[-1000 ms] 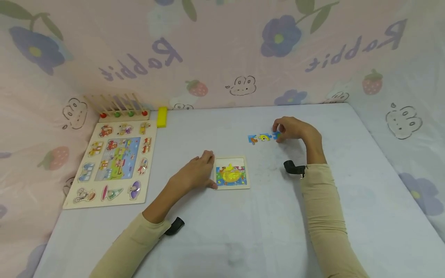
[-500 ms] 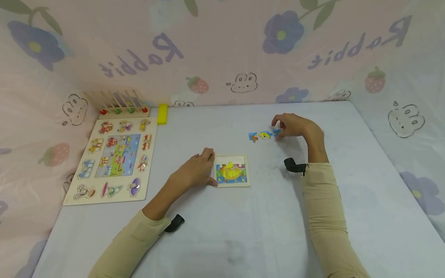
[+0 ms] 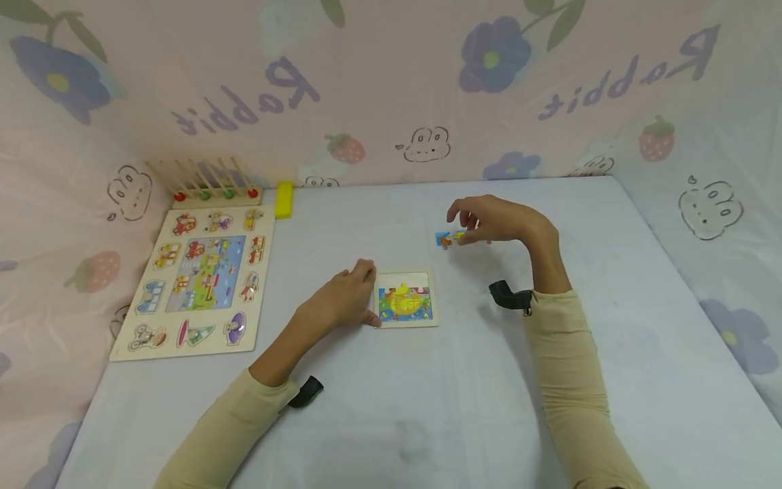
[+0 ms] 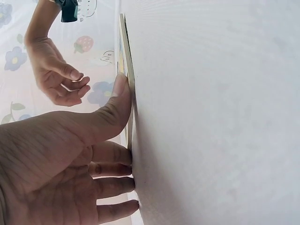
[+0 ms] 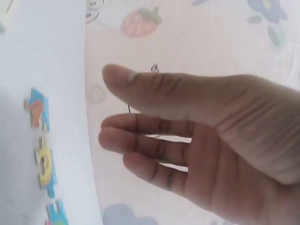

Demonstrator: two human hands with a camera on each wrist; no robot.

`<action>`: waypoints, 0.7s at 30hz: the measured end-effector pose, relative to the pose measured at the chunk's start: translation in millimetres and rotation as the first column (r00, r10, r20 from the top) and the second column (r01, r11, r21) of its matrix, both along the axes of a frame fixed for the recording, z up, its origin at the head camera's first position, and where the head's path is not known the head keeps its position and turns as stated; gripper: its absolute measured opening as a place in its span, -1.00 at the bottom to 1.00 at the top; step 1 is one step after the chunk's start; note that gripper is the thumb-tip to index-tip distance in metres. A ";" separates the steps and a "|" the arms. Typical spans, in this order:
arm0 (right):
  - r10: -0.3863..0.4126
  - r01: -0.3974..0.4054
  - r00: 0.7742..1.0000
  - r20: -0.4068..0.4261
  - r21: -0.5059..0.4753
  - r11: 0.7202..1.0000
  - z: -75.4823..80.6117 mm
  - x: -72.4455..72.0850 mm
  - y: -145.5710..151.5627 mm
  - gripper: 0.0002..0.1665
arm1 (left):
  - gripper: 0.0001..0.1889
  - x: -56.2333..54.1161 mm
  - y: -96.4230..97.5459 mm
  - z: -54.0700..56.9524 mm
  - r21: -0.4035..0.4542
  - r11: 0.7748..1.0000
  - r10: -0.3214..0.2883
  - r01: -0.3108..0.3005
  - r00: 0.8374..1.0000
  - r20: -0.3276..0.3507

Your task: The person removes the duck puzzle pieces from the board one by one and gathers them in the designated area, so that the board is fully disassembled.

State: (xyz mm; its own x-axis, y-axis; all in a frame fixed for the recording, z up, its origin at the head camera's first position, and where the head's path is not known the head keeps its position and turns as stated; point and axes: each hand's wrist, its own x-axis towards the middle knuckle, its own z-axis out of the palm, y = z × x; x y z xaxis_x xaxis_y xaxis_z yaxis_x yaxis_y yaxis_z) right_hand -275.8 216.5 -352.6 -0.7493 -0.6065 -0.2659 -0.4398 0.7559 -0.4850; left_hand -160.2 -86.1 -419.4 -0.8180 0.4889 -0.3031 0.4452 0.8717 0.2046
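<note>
A small square wooden jigsaw board (image 3: 403, 324) with a yellow duck picture lies mid-table; its far strip shows bare wood. My left hand (image 3: 339, 299) rests against the board's left edge, thumb at the near corner and fingers at the far corner. In the left wrist view the thumb (image 4: 121, 86) lies on the board's edge (image 4: 127, 51), fingers fairly straight. Behind and right of the board, my right hand (image 3: 491, 219) hovers over a row of loose jigsaw pieces (image 3: 444, 240), partly hiding them. The right wrist view shows three pieces (image 5: 45, 166), apart from the bare fingers.
A large wooden peg puzzle (image 3: 195, 343) with vehicle pieces lies at the left. Behind it stands a wooden rack of upright rods with red and green beads (image 3: 229, 193). A yellow block (image 3: 284, 200) lies beside the rack. Printed cloth walls surround the white table (image 3: 464, 421).
My right hand has moved left from the rightmost loose piece and now hangs over the middle of the row. The left hand and the jigsaw board have stayed in place.
</note>
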 end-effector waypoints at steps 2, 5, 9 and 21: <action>0.027 -0.027 1.000 0.006 -0.007 1.000 2.1 3.7 -8.6 -0.59 | 0.10 0.0 0.0 0.5 -0.003 1.000 0.001 -0.001 1.000 0.003; 0.086 -0.086 0.996 0.001 -0.007 0.996 3.5 8.5 -20.9 -0.62 | 0.11 -0.2 0.3 0.5 -0.006 1.000 -0.002 0.002 1.000 0.006; 0.146 -0.146 0.989 0.015 -0.002 0.989 4.2 15.0 -37.5 -0.61 | 0.10 -0.7 0.9 0.4 -0.010 1.000 -0.001 0.001 1.000 0.001; 0.309 -0.313 0.947 0.087 0.042 0.949 -17.6 24.0 -82.5 -0.59 | 0.11 -2.4 -0.7 -0.8 -0.021 1.000 -0.001 0.001 1.000 0.007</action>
State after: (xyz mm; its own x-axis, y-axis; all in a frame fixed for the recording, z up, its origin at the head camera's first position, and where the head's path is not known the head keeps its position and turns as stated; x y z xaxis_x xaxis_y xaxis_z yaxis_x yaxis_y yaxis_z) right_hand -251.8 134.1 -370.3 -0.5011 -0.7891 -0.3553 -0.6197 0.6138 -0.4891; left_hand -162.6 -86.8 -420.2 -0.8154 0.4828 -0.3193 0.4443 0.8756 0.1895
